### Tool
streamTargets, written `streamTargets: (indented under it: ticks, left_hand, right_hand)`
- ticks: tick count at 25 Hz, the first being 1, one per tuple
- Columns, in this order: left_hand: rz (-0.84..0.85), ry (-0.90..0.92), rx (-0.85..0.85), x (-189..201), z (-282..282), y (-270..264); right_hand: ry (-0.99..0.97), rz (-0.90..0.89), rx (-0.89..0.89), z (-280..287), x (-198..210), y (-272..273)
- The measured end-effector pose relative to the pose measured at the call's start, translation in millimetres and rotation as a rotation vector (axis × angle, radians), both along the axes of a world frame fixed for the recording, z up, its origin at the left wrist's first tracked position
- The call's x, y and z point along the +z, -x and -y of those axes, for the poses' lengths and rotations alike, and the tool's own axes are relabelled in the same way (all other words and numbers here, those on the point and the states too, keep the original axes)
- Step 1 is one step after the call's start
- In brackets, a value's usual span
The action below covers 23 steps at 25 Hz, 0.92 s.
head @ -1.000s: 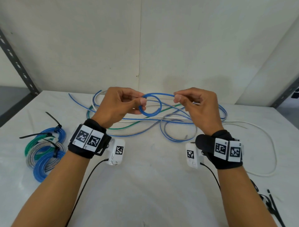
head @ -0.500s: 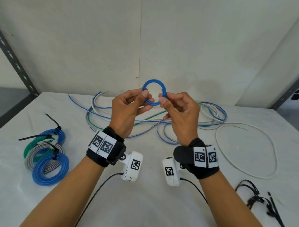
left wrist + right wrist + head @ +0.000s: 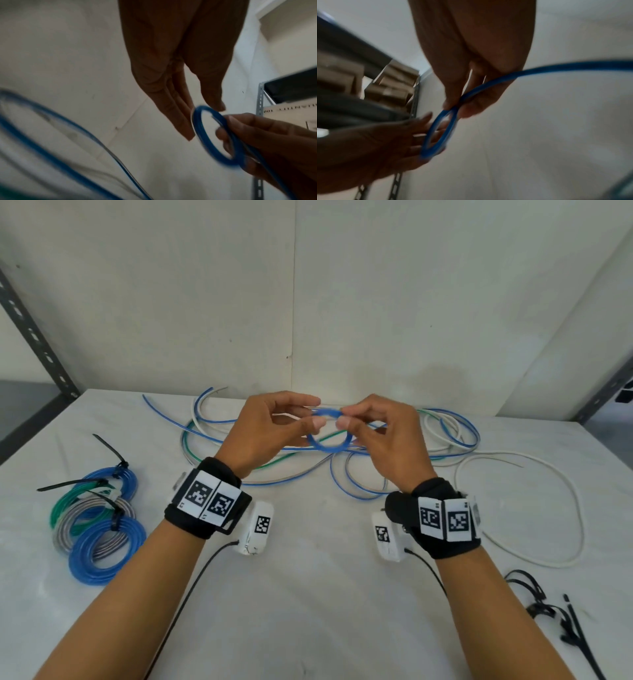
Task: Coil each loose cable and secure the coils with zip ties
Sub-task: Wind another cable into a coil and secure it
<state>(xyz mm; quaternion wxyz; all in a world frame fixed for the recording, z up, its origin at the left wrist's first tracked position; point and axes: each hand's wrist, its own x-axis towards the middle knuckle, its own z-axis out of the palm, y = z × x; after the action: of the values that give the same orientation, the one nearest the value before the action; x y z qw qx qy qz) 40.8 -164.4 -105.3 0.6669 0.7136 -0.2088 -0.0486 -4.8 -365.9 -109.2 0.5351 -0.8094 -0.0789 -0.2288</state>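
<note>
From the head camera I see both hands raised above the white worktop [image 3: 308, 594], meeting at a small blue coil [image 3: 329, 433] of a few tight turns, glossy and ring-shaped, tilted so its opening faces me. My right hand [image 3: 383, 440] pinches the coil's upper right edge between thumb and fingertip; my left hand [image 3: 270, 429] sits at its left edge with fingers loosely curved, thumb tip just beside the ring. Behind them lie loose cables [image 3: 428, 440], blue, white, green and grey, tangled on the worktop. Far left sit finished coils [image 3: 96, 525] bound with black ties, and spare zip ties [image 3: 555, 614] lie at the lower right. Half a second ago the coil stood upright and higher, both hands closer together; now it is lower and tipped. The left wrist view shows the left hand [image 3: 178, 83] with straight, relaxed fingers touching the ring's [image 3: 216, 136] rim while the other hand's fingers grip its far side. The right wrist view, blurred, shows the right hand [image 3: 471, 75] pinching the coil [image 3: 440, 132], its blue tail running off to the right.
</note>
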Motion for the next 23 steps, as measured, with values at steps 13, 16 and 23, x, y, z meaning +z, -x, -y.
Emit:
streamTargets:
  ticks: [13,16,23]
  left_hand:
    - [0.34,-0.365,-0.008,6.5,-6.1,1.5]
    - [0.254,-0.196,0.097,12.6,-16.7,-5.4]
    - [0.055,0.294,0.146,15.7,-8.3,-2.6]
  right_hand:
    - [0.242,0.01,0.125,-2.0,9.0,6.3]
    - [0.142,0.06,-0.008,16.1,13.7,4.3]
    - [-0.181,0.088,0.049,-2.3,9.1,3.7]
